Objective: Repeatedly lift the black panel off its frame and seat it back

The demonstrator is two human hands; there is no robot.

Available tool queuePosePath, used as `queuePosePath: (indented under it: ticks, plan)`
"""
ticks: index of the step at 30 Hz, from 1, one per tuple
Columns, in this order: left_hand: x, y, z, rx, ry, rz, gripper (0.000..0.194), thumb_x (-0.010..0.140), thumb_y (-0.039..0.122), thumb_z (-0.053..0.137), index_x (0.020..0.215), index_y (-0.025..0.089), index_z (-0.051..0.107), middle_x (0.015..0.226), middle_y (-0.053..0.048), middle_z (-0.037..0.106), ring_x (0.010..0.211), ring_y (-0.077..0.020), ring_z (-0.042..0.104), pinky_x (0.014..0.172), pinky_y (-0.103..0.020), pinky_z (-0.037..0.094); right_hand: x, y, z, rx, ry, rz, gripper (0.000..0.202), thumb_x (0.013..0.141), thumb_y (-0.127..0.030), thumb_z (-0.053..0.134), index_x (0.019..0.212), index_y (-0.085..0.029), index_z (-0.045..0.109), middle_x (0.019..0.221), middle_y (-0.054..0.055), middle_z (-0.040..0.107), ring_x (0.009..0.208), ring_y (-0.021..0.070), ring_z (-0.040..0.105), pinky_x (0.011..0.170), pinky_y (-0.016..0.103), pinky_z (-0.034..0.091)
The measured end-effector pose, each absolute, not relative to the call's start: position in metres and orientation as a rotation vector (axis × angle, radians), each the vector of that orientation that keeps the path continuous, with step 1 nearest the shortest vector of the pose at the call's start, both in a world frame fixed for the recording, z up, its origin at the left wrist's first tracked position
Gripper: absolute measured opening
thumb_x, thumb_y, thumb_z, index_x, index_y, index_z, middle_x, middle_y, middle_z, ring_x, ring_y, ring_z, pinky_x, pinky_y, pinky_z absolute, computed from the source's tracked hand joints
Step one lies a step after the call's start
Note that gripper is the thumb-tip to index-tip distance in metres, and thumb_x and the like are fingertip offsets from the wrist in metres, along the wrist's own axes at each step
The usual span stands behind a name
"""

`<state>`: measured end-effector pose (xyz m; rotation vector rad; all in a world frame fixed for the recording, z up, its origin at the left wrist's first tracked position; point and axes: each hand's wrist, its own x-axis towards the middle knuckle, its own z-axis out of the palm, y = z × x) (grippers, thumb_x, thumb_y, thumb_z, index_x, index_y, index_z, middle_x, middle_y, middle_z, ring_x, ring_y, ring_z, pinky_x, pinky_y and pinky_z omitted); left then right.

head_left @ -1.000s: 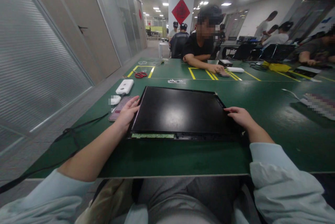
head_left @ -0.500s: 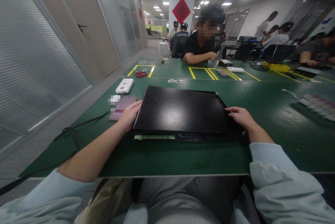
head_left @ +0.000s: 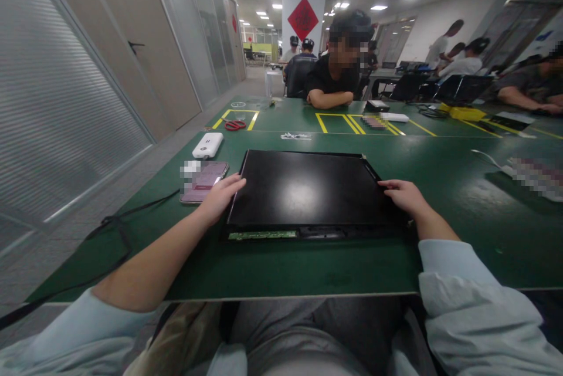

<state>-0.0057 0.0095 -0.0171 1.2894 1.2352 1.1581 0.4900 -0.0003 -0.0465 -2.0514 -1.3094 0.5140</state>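
Note:
A black display panel [head_left: 303, 188] lies face up in a black frame [head_left: 347, 231] on the green table. Along the near side of the frame runs a strip of green circuit board [head_left: 263, 235]. My left hand [head_left: 221, 195] rests at the panel's left edge, its fingers stretched out and the tips touching the border. At the right side, the thumb and fingers of my right hand [head_left: 401, 194] pinch the frame's edge. The undersides of both panel and frame are hidden.
A phone [head_left: 203, 182] and a white power bank [head_left: 208, 145] are left of the panel. Beyond it lie red-handled scissors [head_left: 235, 125] and small silvery pieces [head_left: 296, 136]. A black strap [head_left: 115, 220] hangs over the table's left edge. A person [head_left: 336, 80] sits opposite.
The panel's left side has dropped down into the frame. My left hand has shifted slightly, fingertips now over the edge. My right hand has stayed in place.

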Motion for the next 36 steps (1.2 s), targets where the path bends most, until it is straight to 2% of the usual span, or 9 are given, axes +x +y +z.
queuePosePath:
  ticks: [3,6,15,18,20,23,27,32,36]
  plan:
    - [-0.008,0.006,-0.017,1.385,1.220,1.026,0.065,0.061,0.051,0.089,0.115,0.019,0.073,0.123,-0.012,0.075,0.118,-0.0376,0.068,0.098,-0.050,0.055,0.492,0.001,-0.047,-2.066,-1.328,0.484,0.041,0.071,-0.005,0.062,0.105,-0.017,0.081,0.088,0.006,0.078,0.074,0.0174,0.067,0.079,0.028,0.051]
    - [-0.009,0.004,-0.017,1.466,1.213,0.978,0.075,0.059,0.050,0.090,0.125,0.020,0.068,0.132,-0.013,0.070,0.120,-0.0376,0.066,0.101,-0.051,0.054,0.493,0.002,-0.047,-2.090,-1.328,0.474,0.040,0.073,-0.006,0.062,0.106,-0.017,0.081,0.092,0.007,0.078,0.076,0.0173,0.068,0.078,0.027,0.051]
    - [-0.011,0.007,-0.021,1.531,1.139,0.946,0.069,0.069,0.048,0.085,0.129,0.020,0.066,0.130,-0.013,0.071,0.118,-0.0359,0.068,0.099,-0.049,0.055,0.490,0.000,-0.044,-2.099,-1.322,0.466,0.040,0.075,-0.006,0.061,0.109,-0.016,0.080,0.096,0.008,0.078,0.077,0.0174,0.068,0.076,0.026,0.050]
    - [-0.013,0.008,-0.022,1.557,1.174,0.957,0.067,0.069,0.049,0.084,0.127,0.021,0.068,0.132,-0.015,0.070,0.127,-0.0397,0.062,0.104,-0.053,0.051,0.490,0.000,-0.045,-2.097,-1.314,0.481,0.041,0.074,-0.007,0.060,0.109,-0.017,0.080,0.093,0.008,0.078,0.075,0.0173,0.067,0.074,0.027,0.050]
    - [-0.014,0.010,-0.023,1.615,1.253,0.989,0.068,0.067,0.049,0.085,0.127,0.021,0.070,0.145,-0.018,0.061,0.143,-0.0415,0.046,0.114,-0.055,0.040,0.491,0.000,-0.046,-2.096,-1.315,0.475,0.042,0.073,-0.008,0.061,0.109,-0.016,0.080,0.092,0.008,0.077,0.075,0.0173,0.066,0.074,0.027,0.050]
    - [-0.016,0.012,-0.025,1.687,1.314,0.982,0.078,0.067,0.053,0.084,0.135,0.018,0.066,0.164,-0.021,0.036,0.155,-0.0386,0.021,0.123,-0.053,0.024,0.492,0.001,-0.048,-2.086,-1.316,0.457,0.041,0.071,-0.008,0.061,0.106,-0.017,0.080,0.091,0.008,0.077,0.075,0.0170,0.066,0.074,0.027,0.049]
    - [-0.016,0.013,-0.026,1.712,1.270,0.949,0.091,0.069,0.062,0.079,0.144,0.014,0.058,0.170,-0.022,0.020,0.156,-0.0385,0.018,0.124,-0.050,0.023,0.493,0.001,-0.049,-2.049,-1.309,0.446,0.036,0.070,-0.011,0.063,0.100,-0.018,0.080,0.085,0.006,0.075,0.073,0.0163,0.064,0.071,0.027,0.048]
    - [-0.015,0.010,-0.023,1.770,1.236,0.988,0.092,0.070,0.068,0.076,0.145,0.019,0.057,0.171,-0.017,0.021,0.156,-0.0384,0.017,0.124,-0.051,0.024,0.490,-0.001,-0.045,-2.011,-1.314,0.418,0.033,0.071,-0.019,0.063,0.101,-0.018,0.079,0.066,0.001,0.064,0.060,0.0152,0.056,0.062,0.028,0.043]
    - [-0.015,0.009,-0.020,1.879,1.213,1.044,0.090,0.073,0.068,0.074,0.146,0.018,0.056,0.168,-0.017,0.027,0.157,-0.0381,0.016,0.125,-0.052,0.022,0.487,-0.002,-0.043,-2.004,-1.278,0.415,0.038,0.075,-0.027,0.063,0.108,-0.018,0.078,0.068,0.001,0.066,0.065,0.0183,0.060,0.067,0.031,0.047]
